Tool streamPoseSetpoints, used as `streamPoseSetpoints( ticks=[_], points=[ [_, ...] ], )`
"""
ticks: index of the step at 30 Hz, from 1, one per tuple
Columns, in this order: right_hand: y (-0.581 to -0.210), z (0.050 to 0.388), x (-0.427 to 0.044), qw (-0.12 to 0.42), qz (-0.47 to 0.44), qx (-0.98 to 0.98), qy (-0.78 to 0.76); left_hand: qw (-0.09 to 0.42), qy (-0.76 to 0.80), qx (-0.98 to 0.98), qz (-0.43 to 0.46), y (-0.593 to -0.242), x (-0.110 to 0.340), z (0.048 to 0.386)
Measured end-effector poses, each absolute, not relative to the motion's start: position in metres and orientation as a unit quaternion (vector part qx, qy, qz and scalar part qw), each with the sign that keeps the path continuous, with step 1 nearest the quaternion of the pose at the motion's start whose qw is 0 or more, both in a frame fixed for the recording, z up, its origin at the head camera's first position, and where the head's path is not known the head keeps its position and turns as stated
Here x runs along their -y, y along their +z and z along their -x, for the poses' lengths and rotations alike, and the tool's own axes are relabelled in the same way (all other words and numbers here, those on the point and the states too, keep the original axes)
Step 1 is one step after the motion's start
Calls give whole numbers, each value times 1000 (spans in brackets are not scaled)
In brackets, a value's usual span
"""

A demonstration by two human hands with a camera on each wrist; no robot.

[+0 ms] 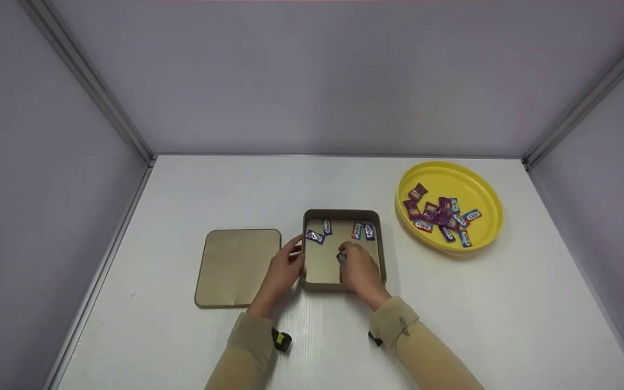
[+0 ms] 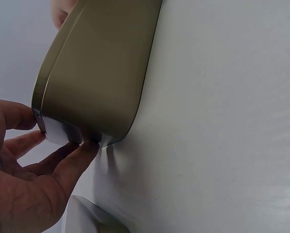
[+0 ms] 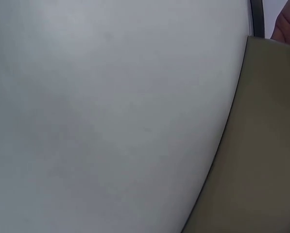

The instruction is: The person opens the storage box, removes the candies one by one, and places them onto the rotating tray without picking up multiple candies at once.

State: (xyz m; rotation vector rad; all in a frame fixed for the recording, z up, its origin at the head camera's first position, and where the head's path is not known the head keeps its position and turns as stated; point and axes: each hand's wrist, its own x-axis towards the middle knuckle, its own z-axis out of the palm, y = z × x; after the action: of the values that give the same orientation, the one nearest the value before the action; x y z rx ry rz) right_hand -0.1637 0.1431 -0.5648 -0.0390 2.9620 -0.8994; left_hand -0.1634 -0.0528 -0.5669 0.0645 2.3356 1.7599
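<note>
Both hands are at a gold-coloured rectangular tin on the white table. My left hand touches the tin's left outer side; in the left wrist view its fingers are extended against the wall and rim. My right hand reaches inside and pinches a small dark-blue wrapped candy, partly hidden by the fingers. Two wrapped candies lie in the tin's far left corner, and two more stand side by side at the far right. The right wrist view shows the tin's outer wall, not the right fingers.
A flat gold lid lies left of the tin, close to my left forearm. At the back right sits a round yellow tray with several purple, blue and red wrapped candies. Grey walls border the table at the back and sides.
</note>
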Motion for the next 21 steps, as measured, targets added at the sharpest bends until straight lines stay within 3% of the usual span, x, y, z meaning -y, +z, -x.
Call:
streamPoseSetpoints(
  ticks=[12, 21],
  points=[
    [-566, 161, -143, -46, 56, -949, -308, 105, 601, -792, -15, -568, 51, 163],
    [-564, 163, -144, -68, 59, -933, -347, 104, 604, -790, -20, -567, 52, 163]
  ],
)
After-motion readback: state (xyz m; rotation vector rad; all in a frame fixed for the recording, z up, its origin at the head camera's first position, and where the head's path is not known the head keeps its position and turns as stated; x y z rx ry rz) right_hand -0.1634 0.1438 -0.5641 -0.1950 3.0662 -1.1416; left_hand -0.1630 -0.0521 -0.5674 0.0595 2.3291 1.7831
